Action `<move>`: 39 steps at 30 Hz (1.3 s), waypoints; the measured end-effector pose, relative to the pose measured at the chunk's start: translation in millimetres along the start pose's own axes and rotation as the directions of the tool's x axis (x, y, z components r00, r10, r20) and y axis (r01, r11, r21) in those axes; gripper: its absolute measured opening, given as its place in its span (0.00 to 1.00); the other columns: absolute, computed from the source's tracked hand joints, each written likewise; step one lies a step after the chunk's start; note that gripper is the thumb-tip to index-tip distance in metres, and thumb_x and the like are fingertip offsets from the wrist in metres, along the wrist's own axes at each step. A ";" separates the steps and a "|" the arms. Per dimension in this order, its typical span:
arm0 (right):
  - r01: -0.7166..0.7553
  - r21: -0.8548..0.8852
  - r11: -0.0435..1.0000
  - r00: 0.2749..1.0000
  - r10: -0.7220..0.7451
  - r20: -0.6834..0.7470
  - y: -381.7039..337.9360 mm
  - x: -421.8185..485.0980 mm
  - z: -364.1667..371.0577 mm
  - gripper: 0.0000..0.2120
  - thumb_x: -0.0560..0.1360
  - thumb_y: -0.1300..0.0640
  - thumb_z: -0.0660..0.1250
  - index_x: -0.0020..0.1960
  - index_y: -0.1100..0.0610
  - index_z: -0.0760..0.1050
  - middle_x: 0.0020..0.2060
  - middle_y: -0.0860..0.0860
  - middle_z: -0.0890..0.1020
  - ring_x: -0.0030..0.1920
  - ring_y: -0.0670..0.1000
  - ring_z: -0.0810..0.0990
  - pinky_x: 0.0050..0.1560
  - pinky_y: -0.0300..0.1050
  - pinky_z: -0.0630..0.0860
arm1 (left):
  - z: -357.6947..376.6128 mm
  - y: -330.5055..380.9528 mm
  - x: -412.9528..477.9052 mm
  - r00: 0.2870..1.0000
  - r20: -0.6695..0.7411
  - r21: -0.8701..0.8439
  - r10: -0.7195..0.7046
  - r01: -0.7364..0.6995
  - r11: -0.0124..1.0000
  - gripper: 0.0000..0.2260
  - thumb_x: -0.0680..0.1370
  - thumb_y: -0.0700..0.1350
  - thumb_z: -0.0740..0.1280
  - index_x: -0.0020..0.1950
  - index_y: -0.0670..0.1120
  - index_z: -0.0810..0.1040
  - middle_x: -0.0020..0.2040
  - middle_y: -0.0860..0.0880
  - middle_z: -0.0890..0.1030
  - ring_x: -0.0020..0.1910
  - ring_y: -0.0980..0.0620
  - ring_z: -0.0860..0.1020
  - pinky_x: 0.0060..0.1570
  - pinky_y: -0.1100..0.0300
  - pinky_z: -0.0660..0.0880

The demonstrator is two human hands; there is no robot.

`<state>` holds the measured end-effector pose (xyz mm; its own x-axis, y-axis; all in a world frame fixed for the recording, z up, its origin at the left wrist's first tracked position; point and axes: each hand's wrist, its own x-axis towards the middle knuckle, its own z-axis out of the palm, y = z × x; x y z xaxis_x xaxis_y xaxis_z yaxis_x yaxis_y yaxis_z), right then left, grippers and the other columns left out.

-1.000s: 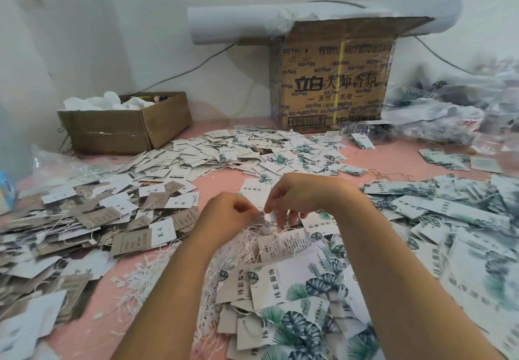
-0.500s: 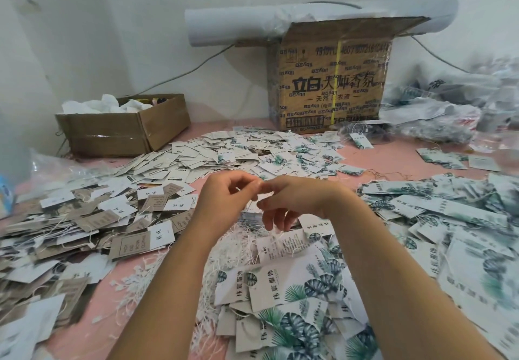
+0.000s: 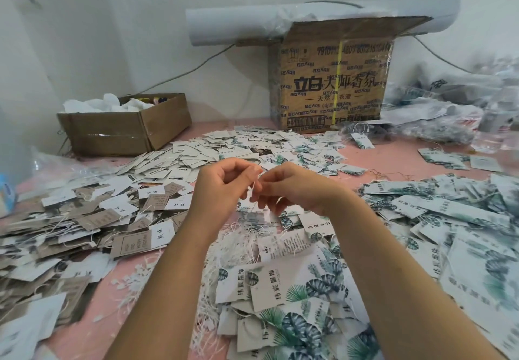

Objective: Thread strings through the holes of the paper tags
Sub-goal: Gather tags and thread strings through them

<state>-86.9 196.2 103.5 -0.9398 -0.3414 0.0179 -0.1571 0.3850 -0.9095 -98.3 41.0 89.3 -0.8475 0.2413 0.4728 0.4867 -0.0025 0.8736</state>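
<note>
- Left hand point(image 3: 222, 191) and right hand point(image 3: 297, 191) meet fingertip to fingertip above the counter point(image 3: 398, 160), both pinching a white string point(image 3: 253, 189).
- Likely mid-threading; no tag visible in the grip. Next: steady aim through a hole in one of the leaf-print tags point(image 3: 280, 295).

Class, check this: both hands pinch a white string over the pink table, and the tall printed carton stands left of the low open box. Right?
Wrong side: the head view shows the tall printed carton right of the low open box. The left hand and right hand do pinch the white string over the pink table.
</note>
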 end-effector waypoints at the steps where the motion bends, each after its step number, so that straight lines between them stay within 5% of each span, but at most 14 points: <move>1: 0.022 0.011 1.000 0.998 -0.022 -0.055 0.6 0.6 -1.3 0.10 0.78 0.60 0.61 0.41 0.60 0.77 0.33 0.52 0.78 0.32 0.46 0.74 0.37 0.40 0.73 | -0.5 0.4 0.0 1.000 -0.007 -0.006 0.005 -0.005 1.000 0.04 0.75 0.40 0.68 0.42 0.45 0.82 0.29 0.52 0.81 0.26 0.61 0.73 0.29 0.71 0.69; 6: 0.200 0.271 0.942 0.961 -0.135 -0.239 -0.1 4.1 -5.8 0.11 0.78 0.64 0.60 0.39 0.62 0.75 0.37 0.56 0.79 0.41 0.52 0.77 0.51 0.46 0.77 | -2.4 -0.9 1.5 0.998 -0.064 0.035 0.010 -0.008 0.999 0.04 0.73 0.42 0.70 0.41 0.51 0.81 0.30 0.56 0.81 0.27 0.64 0.74 0.29 0.73 0.69; 8: 0.237 0.371 0.898 0.956 -0.148 -0.254 -2.4 4.1 -5.9 0.13 0.78 0.63 0.58 0.36 0.62 0.73 0.33 0.55 0.77 0.34 0.51 0.77 0.41 0.44 0.79 | -3.2 -3.0 2.4 0.996 -0.087 0.064 0.000 0.006 0.998 0.04 0.73 0.42 0.71 0.40 0.52 0.81 0.30 0.57 0.81 0.27 0.65 0.74 0.29 0.73 0.69; 10: 0.233 0.414 0.880 0.955 -0.127 -0.267 -4.0 3.5 -7.1 0.15 0.79 0.62 0.58 0.34 0.61 0.71 0.24 0.50 0.70 0.23 0.47 0.67 0.24 0.38 0.67 | -4.8 -5.0 3.1 0.995 -0.096 0.081 -0.014 0.022 0.996 0.04 0.73 0.43 0.71 0.40 0.51 0.81 0.29 0.57 0.81 0.27 0.65 0.73 0.29 0.73 0.69; 12: 0.207 0.428 0.880 0.953 -0.082 -0.292 -4.0 3.6 -9.6 0.15 0.79 0.60 0.58 0.33 0.58 0.70 0.20 0.46 0.63 0.20 0.45 0.58 0.22 0.33 0.54 | -6.6 -7.0 3.5 0.994 -0.103 0.097 -0.024 0.034 0.995 0.04 0.74 0.43 0.71 0.40 0.51 0.81 0.29 0.58 0.80 0.26 0.65 0.72 0.28 0.73 0.68; 17: 0.157 0.423 0.892 0.961 -0.041 -0.272 -4.2 1.5 -10.9 0.12 0.80 0.60 0.57 0.39 0.58 0.72 0.20 0.45 0.62 0.20 0.44 0.56 0.20 0.32 0.54 | -7.1 -12.7 3.2 0.996 -0.061 0.117 -0.066 0.073 0.990 0.04 0.75 0.43 0.69 0.40 0.50 0.80 0.29 0.56 0.79 0.27 0.65 0.71 0.29 0.73 0.68; 22: 0.018 0.225 0.974 0.996 0.001 -0.086 -5.5 -0.9 -5.6 0.06 0.79 0.63 0.59 0.43 0.57 0.71 0.24 0.48 0.69 0.22 0.45 0.64 0.21 0.35 0.60 | -4.0 -17.2 1.7 0.996 0.013 0.078 -0.091 0.090 0.993 0.05 0.77 0.43 0.66 0.43 0.46 0.80 0.28 0.54 0.74 0.27 0.60 0.68 0.28 0.70 0.65; 28: 0.019 0.164 0.986 0.996 -0.004 -0.092 -8.8 -1.8 -3.5 0.06 0.75 0.61 0.66 0.51 0.60 0.73 0.32 0.53 0.78 0.31 0.49 0.75 0.33 0.43 0.74 | -5.3 -17.6 1.3 0.997 0.051 0.045 -0.056 0.054 0.998 0.05 0.77 0.43 0.66 0.42 0.46 0.80 0.24 0.58 0.74 0.24 0.64 0.68 0.27 0.73 0.64; 34: 0.009 -0.123 0.992 0.973 -0.037 -0.227 -4.8 4.5 0.3 0.03 0.75 0.58 0.67 0.43 0.56 0.76 0.24 0.46 0.72 0.23 0.43 0.64 0.23 0.35 0.60 | -8.6 -26.4 3.1 0.998 0.021 0.052 -0.063 0.062 0.997 0.06 0.77 0.44 0.65 0.43 0.49 0.81 0.26 0.53 0.78 0.26 0.59 0.72 0.28 0.70 0.68; 39: -0.077 -0.366 0.928 0.898 -0.095 -0.430 7.7 11.1 -7.3 0.07 0.76 0.60 0.65 0.40 0.57 0.77 0.24 0.44 0.73 0.23 0.40 0.69 0.23 0.33 0.65 | -11.1 -51.6 -0.4 0.973 -0.185 0.231 -0.138 0.180 0.956 0.05 0.79 0.48 0.62 0.47 0.52 0.77 0.41 0.56 0.79 0.38 0.61 0.75 0.35 0.67 0.70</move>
<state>-100.7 201.6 99.8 -0.9594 0.0252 0.2808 -0.1845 0.6968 -0.6931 -125.4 30.3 45.3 -0.9310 0.0560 0.3606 0.3621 0.2653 0.8936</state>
